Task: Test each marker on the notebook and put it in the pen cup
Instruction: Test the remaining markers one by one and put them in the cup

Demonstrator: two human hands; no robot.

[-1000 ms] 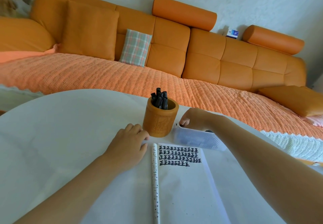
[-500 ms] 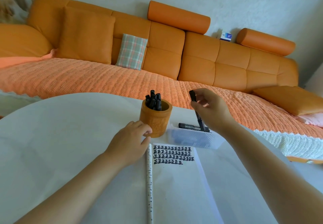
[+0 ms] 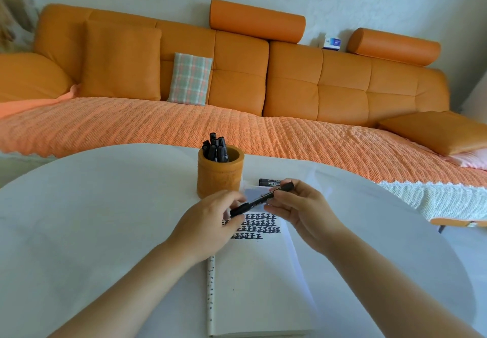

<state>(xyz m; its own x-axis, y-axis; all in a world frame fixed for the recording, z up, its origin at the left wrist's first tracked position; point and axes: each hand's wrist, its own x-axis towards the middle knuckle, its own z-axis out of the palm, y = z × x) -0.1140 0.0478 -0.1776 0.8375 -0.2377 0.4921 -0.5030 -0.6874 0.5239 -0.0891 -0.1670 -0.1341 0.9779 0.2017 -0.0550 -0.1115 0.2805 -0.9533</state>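
Both hands gripping black marker — above notebook, pen cup behind

We see the left hand blurred at its fingertips, covering the marker's lower end and the notebook's upper left corner. At frame centre the right hand hides most of a second marker. We cannot read the print on either.

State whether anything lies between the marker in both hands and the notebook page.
Nothing visible does. The left hand and right hand hold the marker over the top of the notebook, by the rows of test marks; bare page lies below them. Whether the cap is on cannot be told.
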